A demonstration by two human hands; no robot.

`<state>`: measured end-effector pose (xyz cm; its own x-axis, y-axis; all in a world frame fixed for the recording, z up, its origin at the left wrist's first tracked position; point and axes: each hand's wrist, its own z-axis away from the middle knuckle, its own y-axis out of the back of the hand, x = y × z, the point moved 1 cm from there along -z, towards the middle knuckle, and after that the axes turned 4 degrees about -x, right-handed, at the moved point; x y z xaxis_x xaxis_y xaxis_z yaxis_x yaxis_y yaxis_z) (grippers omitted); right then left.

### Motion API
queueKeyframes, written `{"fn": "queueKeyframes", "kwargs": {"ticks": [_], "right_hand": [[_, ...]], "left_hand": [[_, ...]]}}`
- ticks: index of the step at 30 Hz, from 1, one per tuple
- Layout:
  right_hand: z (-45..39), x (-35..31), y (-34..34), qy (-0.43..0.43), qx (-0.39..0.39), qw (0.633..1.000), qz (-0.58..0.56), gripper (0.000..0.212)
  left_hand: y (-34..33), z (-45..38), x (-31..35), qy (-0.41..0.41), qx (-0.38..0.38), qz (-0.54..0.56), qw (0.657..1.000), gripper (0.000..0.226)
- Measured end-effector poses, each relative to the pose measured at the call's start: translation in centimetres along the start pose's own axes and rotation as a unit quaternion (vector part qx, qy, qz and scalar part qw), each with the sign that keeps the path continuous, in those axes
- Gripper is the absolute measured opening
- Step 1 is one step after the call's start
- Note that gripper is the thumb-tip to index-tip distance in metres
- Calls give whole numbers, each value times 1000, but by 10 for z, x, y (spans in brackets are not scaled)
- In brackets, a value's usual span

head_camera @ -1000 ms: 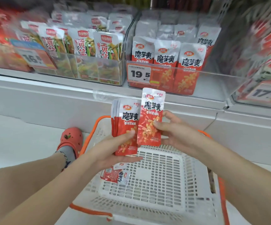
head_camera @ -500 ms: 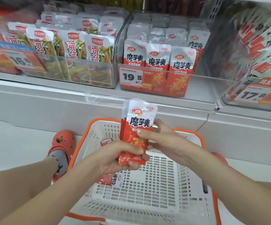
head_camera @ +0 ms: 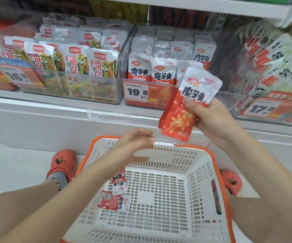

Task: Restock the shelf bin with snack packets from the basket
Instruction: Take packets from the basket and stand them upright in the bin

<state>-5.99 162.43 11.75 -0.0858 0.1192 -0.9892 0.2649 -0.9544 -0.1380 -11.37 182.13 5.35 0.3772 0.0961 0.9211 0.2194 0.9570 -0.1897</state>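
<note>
Basket with leftover packets

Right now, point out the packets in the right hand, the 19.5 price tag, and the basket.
held packets [head_camera: 178, 120], head view, on the red lower half of the front packet.
19.5 price tag [head_camera: 136, 92], head view, on the printed number.
basket [head_camera: 217, 165], head view, on the orange right rim.

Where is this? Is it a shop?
Most likely a shop's snack aisle: clear shelf bins full of packets, price tags on the bins, and a shopping basket on the floor.
</note>
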Motion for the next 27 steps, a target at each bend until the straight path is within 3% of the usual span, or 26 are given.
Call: {"fn": "queueKeyframes", "kwargs": {"ticks": [2,5,7,11,14,19,22,24,27], "right_hand": [[-11,-34,29,60,67,996,18,55],[-30,-70,65,115,149,978,84,44],[-50,-79,83,128,177,966,141,33],[-106,-62,107,103,199,944,242,38],[-147,-43,116,63,210,952,214,39],[-189,-25,121,18,161,955,249,48],[-201,-13,125,-12,172,884,434,80],[-199,-9,127,-71,198,845,492,87],[-197,-3,129,-117,200,863,448,73]], "left_hand": [[11,-12,15,-111,132,-238,956,23],[22,-31,38,-240,180,-375,877,18],[28,-41,51,-265,183,-399,859,16],[33,-59,63,-264,205,-452,827,16],[36,-67,65,-269,212,-466,816,17],[39,-76,61,-286,199,-498,794,12],[42,-80,60,-290,199,-517,780,13],[42,-80,60,-292,204,-512,782,13],[40,-79,60,-296,204,-516,778,14]]}}
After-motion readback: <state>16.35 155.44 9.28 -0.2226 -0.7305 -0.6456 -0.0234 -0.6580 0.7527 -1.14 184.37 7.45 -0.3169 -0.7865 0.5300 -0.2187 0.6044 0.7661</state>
